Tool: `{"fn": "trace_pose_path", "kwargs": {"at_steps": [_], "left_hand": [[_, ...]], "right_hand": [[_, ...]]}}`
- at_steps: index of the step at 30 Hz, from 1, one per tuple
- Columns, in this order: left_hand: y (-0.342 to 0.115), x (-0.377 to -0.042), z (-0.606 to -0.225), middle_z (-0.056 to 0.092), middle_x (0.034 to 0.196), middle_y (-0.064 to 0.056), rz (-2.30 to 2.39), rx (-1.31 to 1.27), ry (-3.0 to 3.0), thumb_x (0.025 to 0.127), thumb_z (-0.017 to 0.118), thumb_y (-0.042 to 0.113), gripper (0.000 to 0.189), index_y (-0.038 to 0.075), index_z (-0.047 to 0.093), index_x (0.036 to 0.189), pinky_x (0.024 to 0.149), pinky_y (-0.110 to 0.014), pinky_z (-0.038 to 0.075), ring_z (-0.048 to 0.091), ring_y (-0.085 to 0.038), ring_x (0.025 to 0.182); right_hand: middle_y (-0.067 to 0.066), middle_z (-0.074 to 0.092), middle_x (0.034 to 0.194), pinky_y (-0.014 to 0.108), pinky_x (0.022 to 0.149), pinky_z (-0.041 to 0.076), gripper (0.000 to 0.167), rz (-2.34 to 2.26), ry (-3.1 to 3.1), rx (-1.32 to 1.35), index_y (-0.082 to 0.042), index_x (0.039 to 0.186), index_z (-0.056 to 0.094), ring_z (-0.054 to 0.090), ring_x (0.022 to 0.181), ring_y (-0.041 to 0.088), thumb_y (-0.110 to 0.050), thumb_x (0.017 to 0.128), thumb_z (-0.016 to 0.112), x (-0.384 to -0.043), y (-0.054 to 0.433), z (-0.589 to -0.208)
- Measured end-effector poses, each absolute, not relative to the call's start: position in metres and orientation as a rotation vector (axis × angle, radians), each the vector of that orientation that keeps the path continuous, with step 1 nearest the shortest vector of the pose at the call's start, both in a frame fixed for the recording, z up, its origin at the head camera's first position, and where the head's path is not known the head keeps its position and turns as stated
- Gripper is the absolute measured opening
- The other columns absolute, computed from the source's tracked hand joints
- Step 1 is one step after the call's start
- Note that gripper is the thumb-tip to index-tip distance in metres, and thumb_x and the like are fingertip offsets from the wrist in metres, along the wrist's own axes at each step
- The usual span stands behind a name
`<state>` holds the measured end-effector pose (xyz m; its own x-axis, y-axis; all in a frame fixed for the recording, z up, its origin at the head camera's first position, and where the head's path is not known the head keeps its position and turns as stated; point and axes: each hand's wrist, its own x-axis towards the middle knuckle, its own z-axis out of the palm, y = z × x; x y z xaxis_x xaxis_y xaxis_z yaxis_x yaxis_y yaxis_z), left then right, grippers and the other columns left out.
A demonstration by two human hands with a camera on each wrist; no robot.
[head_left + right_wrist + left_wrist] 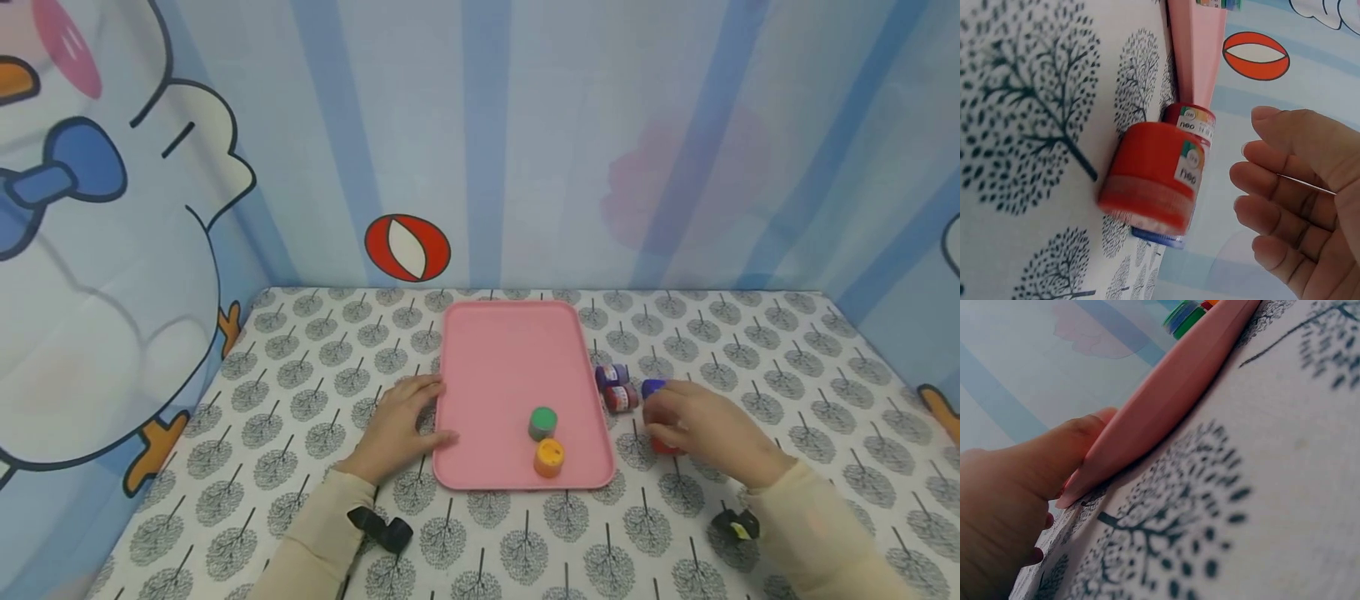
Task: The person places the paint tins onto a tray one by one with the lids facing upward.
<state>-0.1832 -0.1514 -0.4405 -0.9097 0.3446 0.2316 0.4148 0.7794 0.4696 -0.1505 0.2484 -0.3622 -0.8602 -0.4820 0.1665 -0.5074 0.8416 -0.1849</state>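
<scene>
My left hand (397, 425) rests at the left rim of a pink tray (487, 350), its thumb reaching over the edge. In the left wrist view the thumb (1066, 447) lies against the tray's wall. On the right, my right hand (705, 425) hovers over a small red paint jar (663, 443), partly hidden by the hand. The right wrist view shows loosely bent fingers (1272, 209) with a gap between them and the red jar (1150, 172). A blue-lidded jar (651, 387) stands just beyond this hand.
Inside the tray stand a green-lidded jar (543, 423) and a yellow-orange jar (549, 458). Between tray and right hand lie a purple jar (611, 376) and a dark red jar (621, 398) on their sides. A tree-print cloth (525, 542) covers the table; a patterned curtain (555, 150) hangs behind.
</scene>
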Motion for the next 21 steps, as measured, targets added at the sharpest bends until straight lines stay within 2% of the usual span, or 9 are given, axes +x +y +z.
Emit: {"fn": "trace_pose_path", "kwargs": {"at_steps": [6, 15, 18, 21], "left_hand": [[-0.15, -0.183, -0.44, 0.045, 0.149, -0.006, -0.79, -0.603, -2.846, 0.076, 0.075, 0.048, 0.079, 0.009, 0.05, 0.139, 0.115, -0.056, 0.028, 0.038, -0.031, 0.139], [-0.149, -0.181, -0.437, 0.045, 0.149, -0.007, -0.795, -0.599, -2.852, 0.076, 0.075, 0.048, 0.078, 0.009, 0.05, 0.139, 0.115, -0.056, 0.028, 0.038, -0.032, 0.139], [-0.149, -0.181, -0.436, 0.045, 0.148, -0.008, -0.791, -0.605, -2.846, 0.076, 0.075, 0.048, 0.078, 0.009, 0.05, 0.139, 0.115, -0.056, 0.029, 0.039, -0.033, 0.138], [-0.149, -0.181, -0.436, 0.046, 0.148, -0.008, -0.784, -0.613, -2.838, 0.076, 0.075, 0.047, 0.078, 0.008, 0.05, 0.139, 0.115, -0.056, 0.029, 0.039, -0.033, 0.138]], "right_hand": [[-0.006, 0.067, 0.091, 0.04, 0.079, 0.056, 0.012, 0.39, -2.92, 0.734, -0.021, 0.092, 0.069, 0.063, 0.087, 0.015, -0.021, 0.081, 0.075, -0.147, 0.255, -0.364], [0.005, 0.07, 0.109, 0.052, 0.088, 0.054, 0.027, 0.401, -2.962, 0.658, -0.017, 0.11, 0.07, 0.065, 0.102, 0.028, -0.023, 0.084, 0.072, -0.141, 0.269, -0.367], [0.006, 0.069, 0.105, 0.051, 0.083, 0.055, 0.027, 0.382, -2.963, 0.634, -0.016, 0.108, 0.069, 0.065, 0.096, 0.028, -0.026, 0.083, 0.073, -0.14, 0.273, -0.369], [0.007, 0.068, 0.101, 0.044, 0.073, 0.057, 0.029, 0.342, -2.958, 0.63, -0.012, 0.105, 0.068, 0.065, 0.086, 0.024, -0.028, 0.082, 0.074, -0.138, 0.276, -0.37]]}}
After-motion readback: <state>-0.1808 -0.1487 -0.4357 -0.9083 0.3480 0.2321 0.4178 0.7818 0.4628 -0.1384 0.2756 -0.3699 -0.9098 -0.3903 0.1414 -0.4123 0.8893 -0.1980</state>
